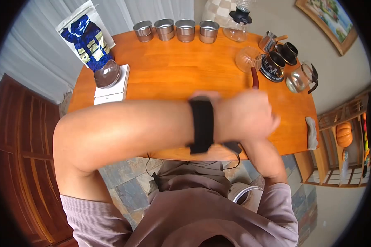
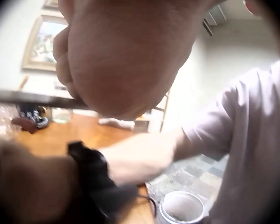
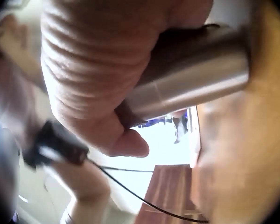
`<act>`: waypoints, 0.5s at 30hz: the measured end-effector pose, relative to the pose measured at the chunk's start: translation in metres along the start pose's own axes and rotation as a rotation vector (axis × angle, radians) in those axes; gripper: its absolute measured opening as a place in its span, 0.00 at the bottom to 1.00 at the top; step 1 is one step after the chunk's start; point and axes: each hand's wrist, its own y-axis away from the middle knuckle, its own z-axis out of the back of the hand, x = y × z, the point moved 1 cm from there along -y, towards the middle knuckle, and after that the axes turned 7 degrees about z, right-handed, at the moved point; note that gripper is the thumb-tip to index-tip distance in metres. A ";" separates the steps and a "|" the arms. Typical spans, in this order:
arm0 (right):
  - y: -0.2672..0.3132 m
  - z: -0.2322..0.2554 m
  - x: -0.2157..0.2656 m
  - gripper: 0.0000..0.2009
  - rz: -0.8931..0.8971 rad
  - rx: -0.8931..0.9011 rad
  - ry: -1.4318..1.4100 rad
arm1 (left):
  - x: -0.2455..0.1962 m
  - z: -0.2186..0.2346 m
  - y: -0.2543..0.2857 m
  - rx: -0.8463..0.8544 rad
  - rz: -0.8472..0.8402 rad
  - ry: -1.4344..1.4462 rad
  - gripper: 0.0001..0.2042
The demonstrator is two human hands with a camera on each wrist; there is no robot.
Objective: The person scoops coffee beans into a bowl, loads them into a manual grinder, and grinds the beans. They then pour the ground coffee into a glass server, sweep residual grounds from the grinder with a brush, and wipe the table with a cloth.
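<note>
My left hand [image 1: 249,117], blurred in the head view, crosses over my right forearm with its fingers curled. In the left wrist view it grips the end of a metal crank arm [image 2: 32,98]. Under it, my right hand [image 3: 98,65] wraps round the steel cylinder of a hand coffee grinder [image 3: 196,84], tilted in the right wrist view with its far end right at the tabletop. From the head, my left wrist and black band hide the grinder and most of the right hand.
Several steel cups [image 1: 185,31] line the table's back edge. At left, a round glass vessel [image 1: 108,74] sits on a white scale [image 1: 123,80] by a blue-white bag [image 1: 88,41]. At right are a glass server [image 1: 247,59], black cups [image 1: 273,68], a glass kettle [image 1: 299,78] and a cloth [image 1: 312,133].
</note>
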 end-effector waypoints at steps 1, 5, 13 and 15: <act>0.002 0.006 -0.010 0.18 -0.017 -0.115 -0.156 | -0.014 -0.018 0.001 -0.023 -0.020 0.101 0.09; -0.007 0.025 0.013 0.14 0.035 -0.247 -0.251 | -0.015 0.017 0.041 -0.058 0.098 0.058 0.09; -0.012 0.020 0.023 0.14 -0.048 -0.196 -0.235 | -0.010 0.084 0.097 0.079 0.641 0.102 0.34; -0.011 0.020 0.022 0.17 -0.058 -0.169 -0.185 | -0.009 0.130 0.093 -0.024 0.668 0.162 0.40</act>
